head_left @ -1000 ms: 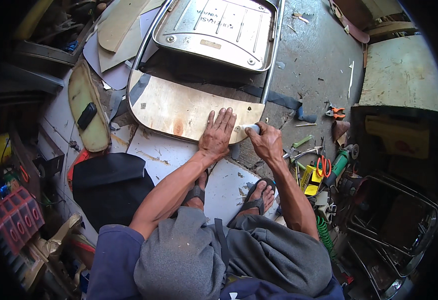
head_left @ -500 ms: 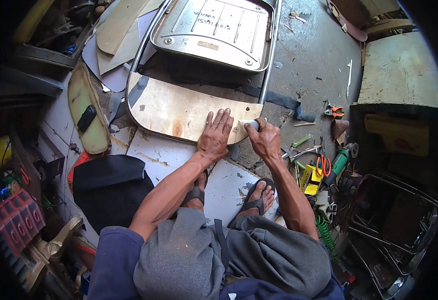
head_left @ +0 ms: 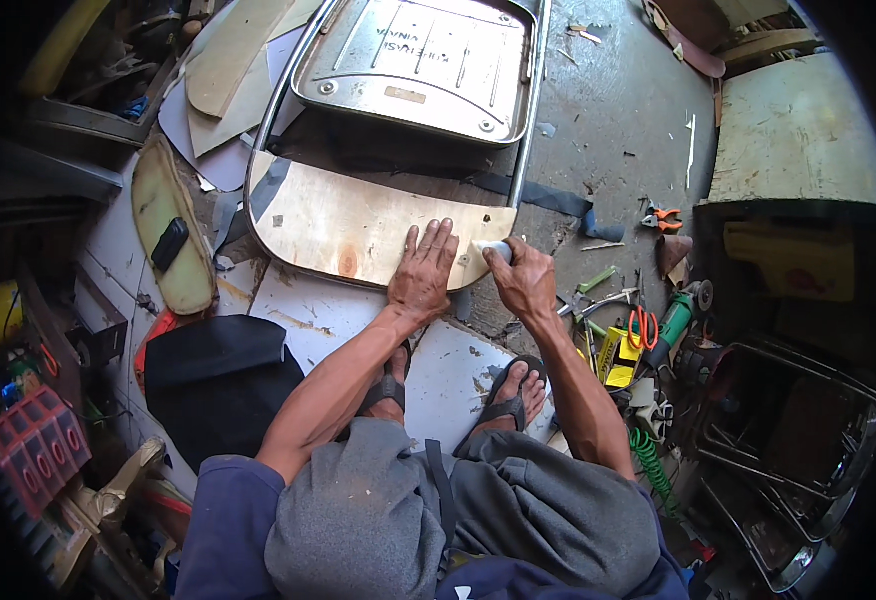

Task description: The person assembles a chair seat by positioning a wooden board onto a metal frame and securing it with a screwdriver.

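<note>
Both hands sit slightly further left in the picture than a second ago, but the wooden panel [head_left: 343, 225] and the metal tube frame [head_left: 525, 150] have slid the same way, so much of this looks like the camera shifting; against the panel itself, the pale object [head_left: 492, 248] has crept a little upward near its right end.

As for progress, the panel lies across the rounded lower end of the frame, at upper centre, just below the ribbed metal plate [head_left: 413, 70]; its face is bare wood, with a dark strip [head_left: 271, 185] over the left end; I judge it to be in place, with work under way at the right end; how much is left I cannot tell.

Left hand [head_left: 422, 278] lies palm down on the panel's lower right part, its fingers straight, a little apart and pointing up the picture; it grasps nothing and seems to be steadying the wood; its forearm slants up from lower left. Right hand [head_left: 524, 282] is at the panel's right end, fingers curled snugly round the pale object, whose blunt tip shows at the wood; its kind is too hidden to name; the forearm rises from lower right, leaning leftward toward the wrist. Black fabric [head_left: 213, 380] lies at lower left; orange-handled pliers [head_left: 664, 218] lie right of centre.
</note>
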Demonstrator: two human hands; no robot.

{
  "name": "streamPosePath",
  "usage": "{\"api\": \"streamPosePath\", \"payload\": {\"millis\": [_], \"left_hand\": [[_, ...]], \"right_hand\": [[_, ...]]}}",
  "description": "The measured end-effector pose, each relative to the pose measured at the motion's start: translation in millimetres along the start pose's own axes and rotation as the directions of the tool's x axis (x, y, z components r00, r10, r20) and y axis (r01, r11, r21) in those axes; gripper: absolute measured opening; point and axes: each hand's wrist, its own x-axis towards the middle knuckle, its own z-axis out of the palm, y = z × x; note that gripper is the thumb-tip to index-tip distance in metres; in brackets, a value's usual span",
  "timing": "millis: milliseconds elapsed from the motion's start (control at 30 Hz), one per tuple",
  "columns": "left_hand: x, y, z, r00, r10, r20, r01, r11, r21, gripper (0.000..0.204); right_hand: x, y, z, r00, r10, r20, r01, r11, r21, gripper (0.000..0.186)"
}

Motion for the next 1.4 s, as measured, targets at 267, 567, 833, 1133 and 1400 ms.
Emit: {"api": "streamPosePath", "payload": {"millis": [267,567,833,1133,1400], "left_hand": [[-1,1,-1,1.000,0.007,-0.003,-0.007,1.000,-0.030,0.087],[4,4,-6,0.999,-0.013,0.052,0.015,0.999,-0.031,0.097],[4,6,-8,0.999,-0.008,0.042,0.009,0.999,-0.039,0.096],[0,2,-5,0.996,0.012,0.089,-0.012,1.000,0.000,0.103],[3,3,-9,0.998,-0.004,0.065,0.005,1.000,-0.018,0.103]], "right_hand": [[-17,14,-9,0.976,0.196,0.099,-0.218,0.916,0.338,0.036],[-55,149,-40,0.826,0.476,-0.300,-0.267,0.801,0.536,0.038],[-52,162,-59,0.869,0.445,-0.218,-0.340,0.856,0.390,0.038],[-62,213,-93,0.800,0.527,-0.287,-0.446,0.842,0.304,0.030],[-67,160,-57,0.909,0.402,-0.114,-0.364,0.895,0.258,0.032]]}}
